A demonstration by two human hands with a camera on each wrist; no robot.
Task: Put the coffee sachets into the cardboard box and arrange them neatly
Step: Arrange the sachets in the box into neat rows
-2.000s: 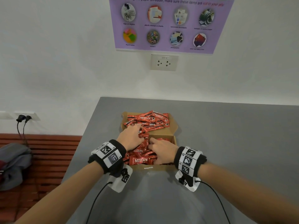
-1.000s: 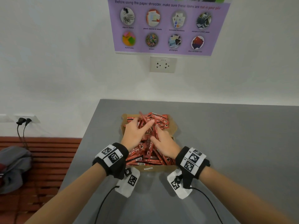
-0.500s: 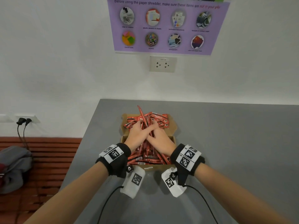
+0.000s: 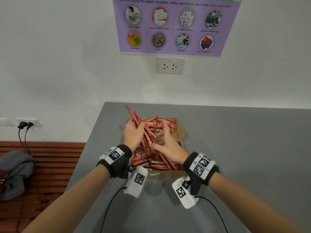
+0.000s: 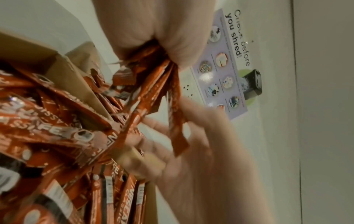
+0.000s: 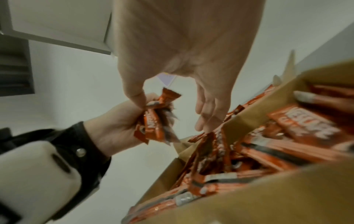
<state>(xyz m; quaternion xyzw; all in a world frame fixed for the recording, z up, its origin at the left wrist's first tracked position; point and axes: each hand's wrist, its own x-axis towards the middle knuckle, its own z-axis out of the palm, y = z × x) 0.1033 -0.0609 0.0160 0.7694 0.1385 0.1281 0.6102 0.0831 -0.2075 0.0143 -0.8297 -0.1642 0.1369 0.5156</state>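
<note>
- Coffee sachets (image 4: 156, 158) lie heaped in the cardboard box (image 4: 180, 132); none visible on the table (image 4: 235, 148).
- Left hand (image 4: 133, 133) grips a bundle of sachets (image 4: 134, 117) raised over the box.
- Right hand (image 4: 170, 145) spread, fingers relaxed, holding nothing.
- Filling appears done; neat arrangement remains outstanding.

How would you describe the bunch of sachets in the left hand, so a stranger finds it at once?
On the grey table stands a cardboard box full of red sachets. The bunch rises above its far left corner, in the left hand; unlike the rest, it stands raised, not flat.
</note>
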